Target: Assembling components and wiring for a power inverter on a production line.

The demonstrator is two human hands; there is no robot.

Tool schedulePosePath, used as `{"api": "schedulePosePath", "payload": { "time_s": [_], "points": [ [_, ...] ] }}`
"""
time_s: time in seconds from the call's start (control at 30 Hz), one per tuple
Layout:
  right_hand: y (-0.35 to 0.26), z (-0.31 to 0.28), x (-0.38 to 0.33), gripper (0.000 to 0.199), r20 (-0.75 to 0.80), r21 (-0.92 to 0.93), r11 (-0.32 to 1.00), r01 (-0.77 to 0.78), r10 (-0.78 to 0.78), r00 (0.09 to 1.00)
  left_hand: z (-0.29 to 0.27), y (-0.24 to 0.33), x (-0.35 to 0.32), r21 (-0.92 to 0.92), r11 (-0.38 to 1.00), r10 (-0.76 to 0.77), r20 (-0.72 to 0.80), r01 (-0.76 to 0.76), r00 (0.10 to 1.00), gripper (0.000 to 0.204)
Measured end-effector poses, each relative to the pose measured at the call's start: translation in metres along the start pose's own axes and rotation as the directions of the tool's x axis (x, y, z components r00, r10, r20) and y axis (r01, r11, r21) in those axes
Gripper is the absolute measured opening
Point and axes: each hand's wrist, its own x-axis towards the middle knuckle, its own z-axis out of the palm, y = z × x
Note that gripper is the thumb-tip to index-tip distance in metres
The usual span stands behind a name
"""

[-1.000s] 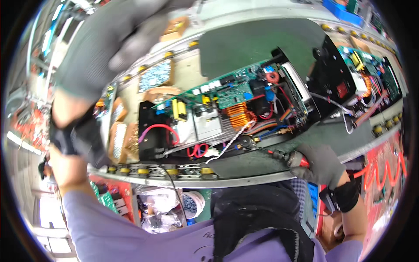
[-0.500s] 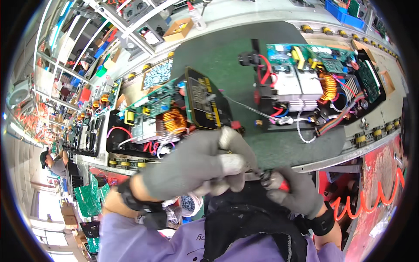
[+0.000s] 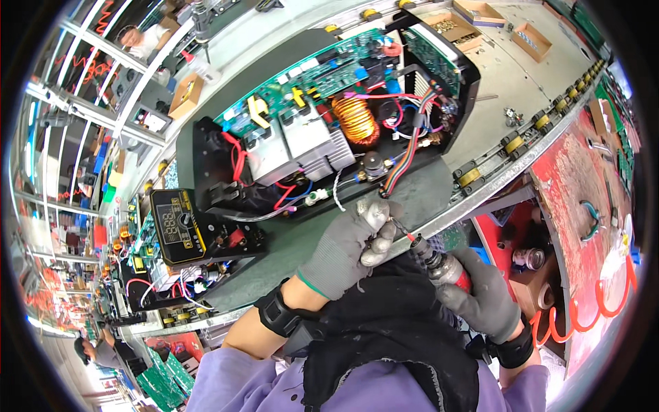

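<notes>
While one screwdriver (image 3: 445, 266) sits gripped in the right hand (image 3: 480, 295), left hand (image 3: 347, 240) fingers (image 3: 374, 213) pinch its bit.

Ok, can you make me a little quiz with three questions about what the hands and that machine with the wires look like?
1. Where is the orange copper coil?
A. inside the open black machine
B. in the right hand
C. on the floor

2. What colour are the gloves?
A. yellow
B. grey
C. blue

3. What is the right hand doing?
A. resting flat and empty
B. gripping a powered screwdriver
C. holding a cup

Answers:
1 A, the coil sits among the circuit boards in the open case.
2 B, both hands wear grey knit gloves.
3 B, its fingers wrap the red-tipped tool, while the left hand pinches at the bit's tip.
</notes>
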Motion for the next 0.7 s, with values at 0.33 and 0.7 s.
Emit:
{"api": "schedulePosePath", "payload": {
  "time_s": [0.33,0.7],
  "points": [
    [-0.003,-0.011,0.007,0.047,0.014,-0.088,0.996,0.005,-0.004,1.000,0.008,0.004,0.012,0.351,0.932,0.125,-0.074,-0.091,0.989,0.038],
    [-0.005,-0.028,0.043,0.074,0.051,0.513,0.858,-0.018,-0.010,0.999,0.038,0.055,0.003,0.434,0.873,0.287,-0.090,-0.222,0.954,0.040]
  ]
}}
